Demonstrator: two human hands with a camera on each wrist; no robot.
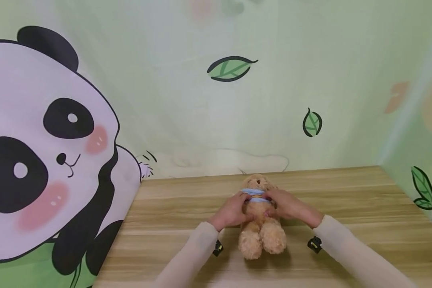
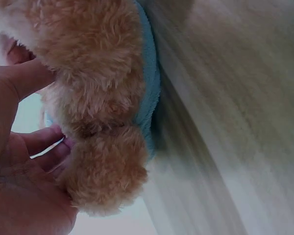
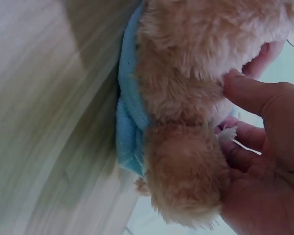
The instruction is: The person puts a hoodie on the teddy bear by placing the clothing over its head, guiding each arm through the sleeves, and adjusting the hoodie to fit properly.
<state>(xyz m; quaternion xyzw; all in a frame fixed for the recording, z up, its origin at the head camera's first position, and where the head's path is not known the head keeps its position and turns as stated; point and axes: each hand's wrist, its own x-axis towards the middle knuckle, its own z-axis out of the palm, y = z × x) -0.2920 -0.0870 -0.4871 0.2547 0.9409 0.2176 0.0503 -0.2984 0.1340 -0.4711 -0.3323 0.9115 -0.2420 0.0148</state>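
A light-brown fluffy plush animal (image 1: 258,210) lies face up on the wooden table, head toward the wall and feet toward me. Light-blue cloth (image 1: 253,192) crosses its chest, and in the left wrist view more blue cloth (image 2: 149,78) runs along its back. My left hand (image 1: 234,209) holds one side of the toy, thumb pressed into the fur of its belly and fingers around an arm (image 2: 105,169). On the opposite side, my right hand (image 1: 287,205) grips it likewise, with fingers by the other arm (image 3: 186,171). Some fingertips are hidden behind the fur.
The wood-grain table (image 1: 180,204) extends to both sides of the toy. Behind it hangs a pale-green backdrop (image 1: 173,100) with printed leaves, and a large printed panda (image 1: 93,88) is at the left. Black wrist devices (image 1: 315,244) sit below both sleeves.
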